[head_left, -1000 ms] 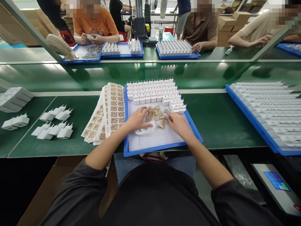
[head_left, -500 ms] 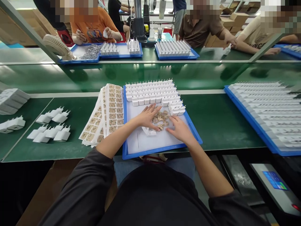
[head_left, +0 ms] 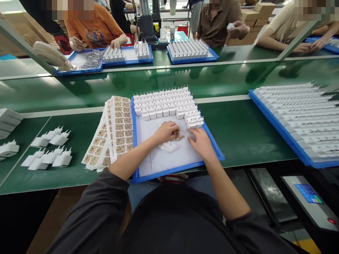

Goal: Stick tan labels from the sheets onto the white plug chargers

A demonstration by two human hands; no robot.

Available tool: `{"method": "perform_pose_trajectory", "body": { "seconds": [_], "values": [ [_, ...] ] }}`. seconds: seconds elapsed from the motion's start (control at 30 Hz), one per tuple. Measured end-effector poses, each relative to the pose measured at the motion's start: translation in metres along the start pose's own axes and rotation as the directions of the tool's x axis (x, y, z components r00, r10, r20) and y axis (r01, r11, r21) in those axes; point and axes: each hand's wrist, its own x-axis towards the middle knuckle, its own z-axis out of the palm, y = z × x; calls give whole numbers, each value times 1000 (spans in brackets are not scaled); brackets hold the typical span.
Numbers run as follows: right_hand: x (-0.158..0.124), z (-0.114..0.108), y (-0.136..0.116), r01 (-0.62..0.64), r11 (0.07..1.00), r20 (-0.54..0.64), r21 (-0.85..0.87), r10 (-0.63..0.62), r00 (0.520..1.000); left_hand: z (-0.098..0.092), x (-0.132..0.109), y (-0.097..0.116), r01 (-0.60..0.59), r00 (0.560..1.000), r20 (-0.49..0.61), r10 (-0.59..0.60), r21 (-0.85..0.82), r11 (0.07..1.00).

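Observation:
A blue-rimmed tray (head_left: 178, 169) lined with white lies in front of me. Rows of white plug chargers (head_left: 162, 102) stand in its far half, pins up. My left hand (head_left: 167, 132) is curled closed over a small heap of tan cut-out paper pieces, gathering some under its fingers. A few tan paper pieces (head_left: 180, 137) show beside the fingertips. Below that hand lies crumpled white paper scrap (head_left: 168, 146). My right hand (head_left: 200, 143) rests at the tray's right side, fingers apart and bent, close to the nearest chargers, with nothing seen in it.
Sheets of tan labels (head_left: 122, 123) overlap left of the tray. Loose white chargers (head_left: 62, 158) lie farther left on the green bench (head_left: 233, 130). Another full tray (head_left: 291, 123) stands right. Across the bench, people work behind trays of plugs (head_left: 188, 48) and a fan (head_left: 50, 54).
My left hand has gone from spread flat to curled over the tan pieces, drawing them together. My right hand stays near its place. The view has shifted slightly.

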Motion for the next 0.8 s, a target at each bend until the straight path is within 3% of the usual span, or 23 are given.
{"method": "perform_pose_trajectory", "body": {
  "seconds": [0.17, 0.27, 0.37, 0.5, 0.6, 0.7, 0.8],
  "values": [
    [6, 3, -14, 47, 985, 76, -168, -34, 996, -16, -5, -14, 148, 979, -132, -156, -70, 986],
    [6, 1, -16, 68, 994, 78, -90, -61, 995, -32, -14, -32, 221, 943, -226, -244, -119, 968],
    [2, 1, -22, 57, 998, 72, -14, -56, 996, -42, -19, -46, 232, 934, -243, -261, -144, 962],
    [2, 6, -42, 86, 988, 150, -129, -67, 986, -42, -18, -43, 175, 963, -185, -195, -120, 977],
    [7, 11, -55, 125, 968, 219, -216, -76, 973, -35, -17, -28, 69, 995, -71, -68, 21, 997],
    [12, 14, -55, 144, 971, 255, -190, -92, 963, -25, -21, -13, -40, 998, 59, 29, 187, 982],
    [14, 13, -45, 151, 977, 245, -148, -112, 963, -18, -32, -4, -102, 991, 117, 68, 322, 941]
  ]
}}
